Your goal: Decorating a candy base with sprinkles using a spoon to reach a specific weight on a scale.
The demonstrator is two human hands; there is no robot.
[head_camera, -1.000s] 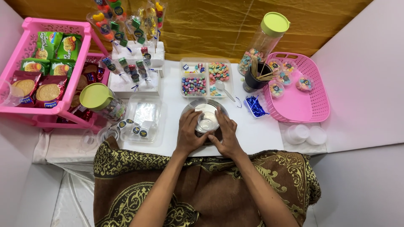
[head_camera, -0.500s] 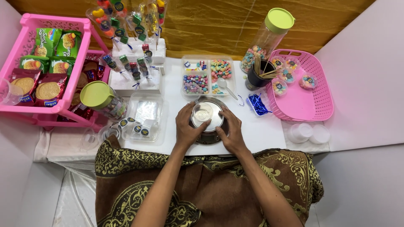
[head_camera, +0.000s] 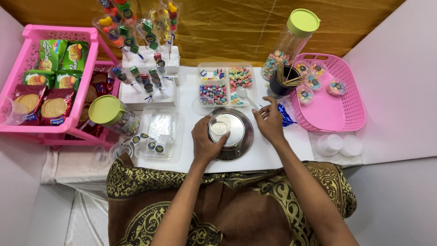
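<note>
A round steel kitchen scale [head_camera: 241,136] sits on the white table in front of me. A small clear plastic cup [head_camera: 221,125] stands on its pan. My left hand [head_camera: 205,141] rests on the scale's left side, its thumb and fingers touching the cup. My right hand [head_camera: 269,120] hovers at the scale's right edge with fingers spread and nothing in it. A white plastic spoon [head_camera: 246,96] lies just beyond the scale, next to a divided clear tray of coloured candies [head_camera: 226,85].
A pink basket [head_camera: 339,111] with filled candy cups stands at the right, a tall jar with a green lid [head_camera: 291,41] behind it. Sticks stand in a dark cup [head_camera: 278,85]. Left are a pink snack rack [head_camera: 45,82], a green-lidded jar [head_camera: 111,116], and candy skewers [head_camera: 141,64].
My right hand has left the cup and moved to the right of the scale. The left hand stays on the cup. The view has shifted slightly.
</note>
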